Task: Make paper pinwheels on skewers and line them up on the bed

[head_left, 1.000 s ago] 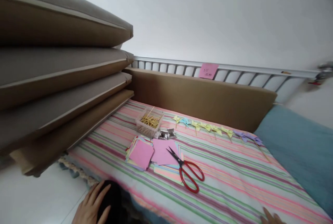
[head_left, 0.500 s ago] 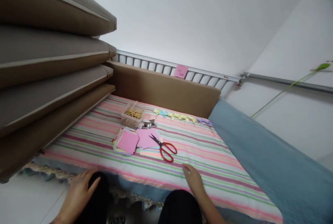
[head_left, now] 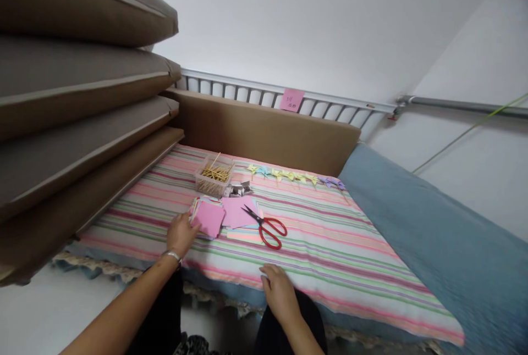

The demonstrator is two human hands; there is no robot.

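My left hand [head_left: 181, 234] is at the left edge of a stack of square coloured paper [head_left: 209, 218], pink sheet on top. Its thumb and fingers close on the stack's near-left corner. My right hand [head_left: 281, 293] hangs loosely by my knee at the cloth's front edge, fingers relaxed and holding nothing. Red-handled scissors [head_left: 270, 229] lie with their blades over a second pile of coloured paper [head_left: 239, 212]. Behind the paper stands a clear plastic box [head_left: 212, 182] of thin wooden sticks. Small shiny metal pieces [head_left: 240, 189] lie beside it.
A row of yellow, blue and purple paper pinwheels [head_left: 289, 176] lies along the back of the striped cloth [head_left: 330, 267]. Thick cushions [head_left: 91, 124] are stacked at the left. A brown board [head_left: 264, 129] stands before the radiator, with a pink note [head_left: 292, 100] above it.
My left hand has moved from my knee forward and right to the paper stack. My right hand has drawn back left towards my knee. The view has shifted slightly.
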